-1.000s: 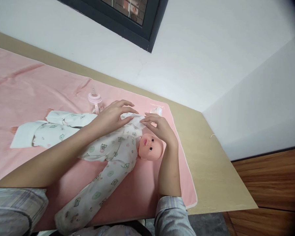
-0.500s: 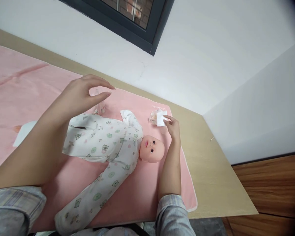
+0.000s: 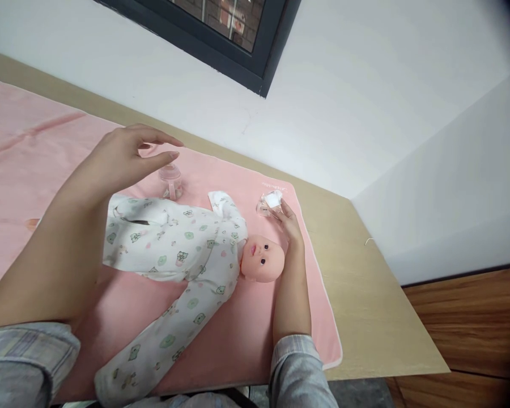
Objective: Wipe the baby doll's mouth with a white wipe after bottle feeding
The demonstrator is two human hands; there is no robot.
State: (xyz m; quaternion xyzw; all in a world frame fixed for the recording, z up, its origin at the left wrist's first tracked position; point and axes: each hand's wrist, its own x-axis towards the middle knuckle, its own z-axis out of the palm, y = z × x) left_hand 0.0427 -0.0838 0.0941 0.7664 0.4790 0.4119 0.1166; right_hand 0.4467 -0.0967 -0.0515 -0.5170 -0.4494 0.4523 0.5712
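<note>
A baby doll [image 3: 262, 259] lies on its back on a pink mat, dressed in a white bodysuit [image 3: 182, 241] with green and brown animal prints; one long sleeve stretches toward me. My left hand [image 3: 131, 153] hovers above the mat with thumb and fingers apart, holding nothing. Just beyond its thumb stands a clear baby bottle [image 3: 170, 182] with a handle. Past the doll's head, my right hand [image 3: 291, 224] pinches a small white square pad [image 3: 273, 199]. Beneath that pad is a small clear container [image 3: 262, 208], partly covered; its contents are unclear.
The pink mat [image 3: 306, 317] covers much of a light wooden table [image 3: 378, 317]. A white wall [image 3: 323, 113] with a dark window frame [image 3: 238, 71] rises behind it. Brown wooden panels [image 3: 471, 317] stand at the lower right.
My left hand has drifted left, uncovering more of the baby bottle. My right hand has shifted slightly left and toward me, and the white pad now tilts over the clear container.
</note>
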